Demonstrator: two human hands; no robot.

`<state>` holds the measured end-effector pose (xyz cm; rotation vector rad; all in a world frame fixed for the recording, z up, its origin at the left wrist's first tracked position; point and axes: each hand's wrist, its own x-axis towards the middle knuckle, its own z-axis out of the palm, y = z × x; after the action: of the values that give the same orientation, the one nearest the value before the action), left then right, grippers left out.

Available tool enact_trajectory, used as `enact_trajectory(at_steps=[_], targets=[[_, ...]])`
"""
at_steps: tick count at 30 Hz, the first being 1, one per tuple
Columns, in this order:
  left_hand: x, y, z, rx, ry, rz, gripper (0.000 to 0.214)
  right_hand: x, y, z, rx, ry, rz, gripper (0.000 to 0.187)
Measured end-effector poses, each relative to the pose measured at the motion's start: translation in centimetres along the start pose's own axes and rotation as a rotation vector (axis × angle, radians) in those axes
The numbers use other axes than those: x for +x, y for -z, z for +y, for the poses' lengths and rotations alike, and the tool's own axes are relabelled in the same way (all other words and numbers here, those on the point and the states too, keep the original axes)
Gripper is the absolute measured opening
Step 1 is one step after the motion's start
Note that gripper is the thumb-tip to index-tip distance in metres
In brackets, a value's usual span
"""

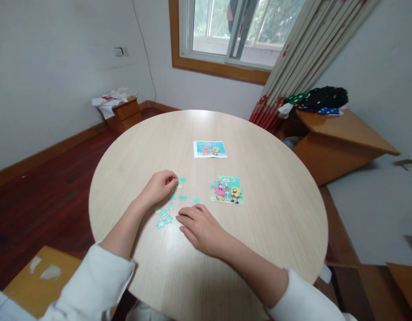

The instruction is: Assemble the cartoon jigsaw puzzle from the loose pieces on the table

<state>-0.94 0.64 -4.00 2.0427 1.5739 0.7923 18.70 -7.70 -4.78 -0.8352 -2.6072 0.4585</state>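
Observation:
Loose turquoise jigsaw pieces [163,213] lie scattered on the round table left of centre. My left hand [161,185] is over the far end of them, its thumb and fingers pinched at a puzzle piece [180,183]; the fingers partly hide it. Palm down, my right hand [201,228] rests near the pieces with its fingers stretched out and nothing in them. A single puzzle piece [196,200] lies just beyond its fingertips. To the right sits a partly joined puzzle [226,190] with pink, pale green and yellow cartoon figures.
A printed reference picture [210,149] lies farther back on the round table [259,156]. Beyond the table stand a small wooden cabinet [127,111] with cloths and, at right, a wooden desk [342,138] with clothes. A curtain [299,58] hangs beside the window.

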Motion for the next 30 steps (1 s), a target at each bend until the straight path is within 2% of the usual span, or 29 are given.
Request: enact_trajectory(at_steps=[4,8,12,23,30], targets=[[0.1,0.1,-0.1,-0.001,-0.011,0.042,0.022,0.0,0.0,0.1,-0.029,0.003,0.0,0.03],[0.2,0.2,0.0,-0.012,0.033,0.099,0.023,0.0,0.0,-0.6,-0.032,0.091,-0.1,0.04],[0.2,0.4,-0.1,-0.014,0.108,0.169,0.023,-0.1,0.0,-0.9,-0.024,0.086,-0.169,0.04],[0.4,1.4,-1.3,-0.025,0.219,0.315,0.021,0.0,-0.6,-0.5,-0.033,0.046,-0.024,0.036],[0.5,2.4,-1.7,-0.057,0.27,0.375,0.02,-0.1,-0.7,-0.7,-0.074,-0.028,-0.066,0.047]])
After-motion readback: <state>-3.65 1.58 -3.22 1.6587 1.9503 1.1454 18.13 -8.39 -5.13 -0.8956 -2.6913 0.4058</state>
